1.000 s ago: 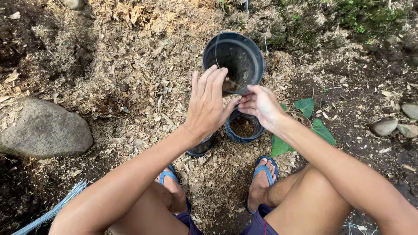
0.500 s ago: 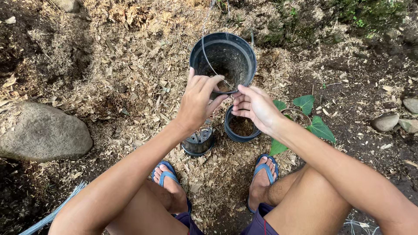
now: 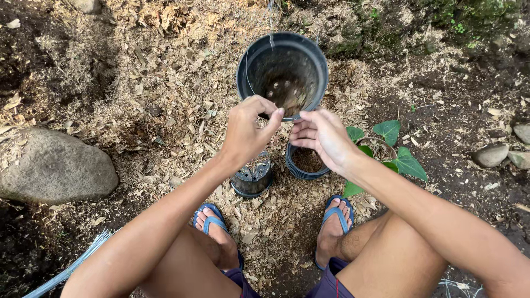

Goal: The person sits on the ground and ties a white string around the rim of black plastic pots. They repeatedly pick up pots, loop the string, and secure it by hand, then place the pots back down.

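Both hands have closed in on the big black pot [image 3: 282,74]: left hand [image 3: 247,129] now pinches its near rim, right hand [image 3: 320,135] hovers half-open beside it, holding nothing.

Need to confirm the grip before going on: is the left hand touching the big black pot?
Touching. The head view shows the left hand with its fingers pinched on the near rim of the big black pot, with no gap visible.

Large pot [image 3: 249,66]: black
Small pots [image 3: 252,179]: black
Sandals [image 3: 337,216]: blue
Leaves [image 3: 407,163]: green
Rock [image 3: 52,168]: grey
Mulch [image 3: 165,105]: tan
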